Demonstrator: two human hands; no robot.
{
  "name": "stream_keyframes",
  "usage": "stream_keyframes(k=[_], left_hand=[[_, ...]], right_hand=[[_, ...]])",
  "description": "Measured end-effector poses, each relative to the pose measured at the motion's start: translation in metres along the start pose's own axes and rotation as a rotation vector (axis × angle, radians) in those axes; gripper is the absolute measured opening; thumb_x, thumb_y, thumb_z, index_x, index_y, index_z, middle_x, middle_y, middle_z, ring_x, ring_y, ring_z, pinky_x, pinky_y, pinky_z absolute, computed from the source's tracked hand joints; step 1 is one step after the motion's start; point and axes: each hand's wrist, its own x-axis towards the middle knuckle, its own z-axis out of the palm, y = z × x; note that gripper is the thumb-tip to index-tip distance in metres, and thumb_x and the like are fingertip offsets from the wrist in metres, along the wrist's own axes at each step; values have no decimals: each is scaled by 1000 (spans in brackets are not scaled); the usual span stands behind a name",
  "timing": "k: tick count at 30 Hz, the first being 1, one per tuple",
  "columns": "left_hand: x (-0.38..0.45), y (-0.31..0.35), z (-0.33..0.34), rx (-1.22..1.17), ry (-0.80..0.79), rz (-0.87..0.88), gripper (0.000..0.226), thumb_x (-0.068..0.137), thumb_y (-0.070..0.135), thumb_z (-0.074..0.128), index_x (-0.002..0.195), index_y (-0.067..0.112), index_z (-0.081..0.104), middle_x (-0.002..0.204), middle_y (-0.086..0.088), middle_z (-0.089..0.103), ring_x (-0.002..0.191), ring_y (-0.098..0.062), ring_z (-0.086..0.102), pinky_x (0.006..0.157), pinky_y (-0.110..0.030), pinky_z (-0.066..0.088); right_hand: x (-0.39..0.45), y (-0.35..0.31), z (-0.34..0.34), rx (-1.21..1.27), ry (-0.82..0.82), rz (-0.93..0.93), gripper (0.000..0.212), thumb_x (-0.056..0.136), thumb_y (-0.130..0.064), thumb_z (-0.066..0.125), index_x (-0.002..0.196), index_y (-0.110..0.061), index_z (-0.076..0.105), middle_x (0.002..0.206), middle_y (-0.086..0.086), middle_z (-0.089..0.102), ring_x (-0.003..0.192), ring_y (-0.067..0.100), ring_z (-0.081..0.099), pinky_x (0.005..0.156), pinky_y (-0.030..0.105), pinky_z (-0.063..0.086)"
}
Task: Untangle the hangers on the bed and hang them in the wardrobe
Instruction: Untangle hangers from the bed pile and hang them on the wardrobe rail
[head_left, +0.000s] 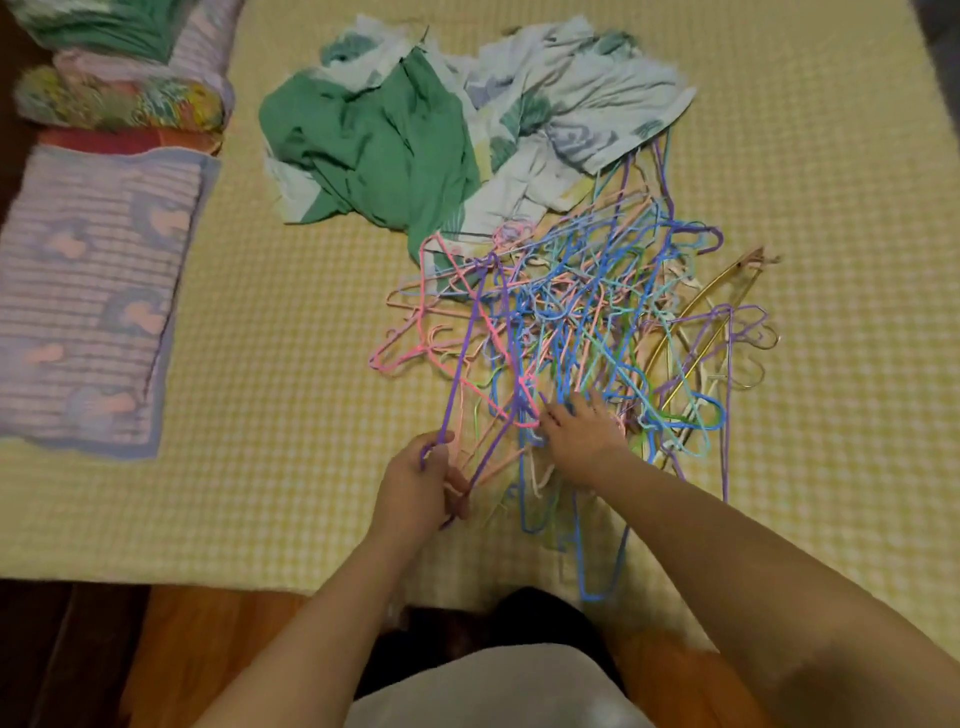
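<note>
from the head view, a bed (291, 395) with a yellow checked cover fills most of the scene, and its near edge runs across the lower part with wooden floor (208, 649) showing below it. a tangled pile of hangers (576, 332) in pink, blue, purple, teal and gold lies on the bed right of the middle, reaching from the near edge back to a crumpled heap of green and white patterned cloth (447, 140) that touches its far side. some gold hangers (711, 306) lie along the right side of the pile, and a few blue ones stick out over the near edge of the bed. the left hand (421, 486) is at the near left corner of the pile with its fingers curled round a purple hanger (465, 358), which runs from the hand up and away into the tangle; pink wires also pass by this hand, though whether it grips them too cannot be told. the right hand (582, 436) lies just to the right of the left hand, palm down on the near part of the pile, fingers spread and reaching in among blue and pink wires; whether it pinches any of them cannot be told. the two hands are near each other but apart. at the far left of the bed lies a striped lilac blanket (88, 306), with folded flowered bedding (119, 98) stacked beyond it
</note>
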Motion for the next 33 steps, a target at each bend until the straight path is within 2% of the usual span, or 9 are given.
stream_keyframes(k=[3,5,7,13,16,17,20,25,33], left_hand=[[21,15,1,-26,-16,-38,23,106,15,39,118,11,59,53,-6,46,32,-12,39,46,-29,50],[32,22,2,-5,-40,-24,25,107,16,40,117,10,62,45,3,39,32,-7,33,38,-18,40],[41,25,2,-8,-66,-24,27,107,17,40,118,9,63,42,6,35,33,-6,32,36,-17,37],[49,19,3,-47,-42,-39,28,105,26,44,116,16,68,45,7,29,34,-7,30,39,-28,47],[38,9,18,-66,-30,-69,29,103,31,47,113,16,70,46,6,31,38,-9,31,52,-47,54],[30,8,26,-89,-10,-81,27,103,30,48,108,16,70,46,5,32,37,-9,31,55,-44,53],[0,3,44,-185,43,-79,21,105,23,46,106,19,67,47,3,29,37,-9,28,45,-33,51],[-35,-7,31,-125,57,-9,25,105,22,44,115,17,67,46,3,27,38,-9,26,47,-36,52],[0,8,18,30,-70,15,27,106,18,41,123,14,61,51,-1,27,38,-8,31,49,-42,57]], right_hand=[[-10,19,14,-71,-11,8,47,99,-30,37,145,-19,44,142,5,44,134,37,34,119,60,9],[-17,31,21,-106,-26,27,46,100,-26,36,144,-20,46,143,7,42,135,37,34,118,60,11],[-23,39,24,-99,-47,39,46,100,-26,35,145,-19,44,149,8,36,140,38,28,118,61,10],[-26,36,29,-96,-87,30,63,100,-39,42,155,-19,20,162,11,14,145,44,15,118,61,8],[-27,33,34,-57,-110,51,63,99,-33,42,156,-20,18,163,10,9,143,44,16,118,56,14],[-27,32,36,-45,-107,57,64,98,-31,43,156,-20,18,163,11,8,142,44,18,117,55,16],[-30,30,35,-11,-101,66,67,95,-31,49,155,-21,19,162,12,7,139,46,19,116,54,20],[-34,27,31,47,-12,32,63,91,-31,55,148,-21,32,158,11,21,135,44,28,111,51,28],[-19,27,26,58,-38,40,73,90,-33,58,152,-14,26,156,4,25,141,37,25,115,48,26]])
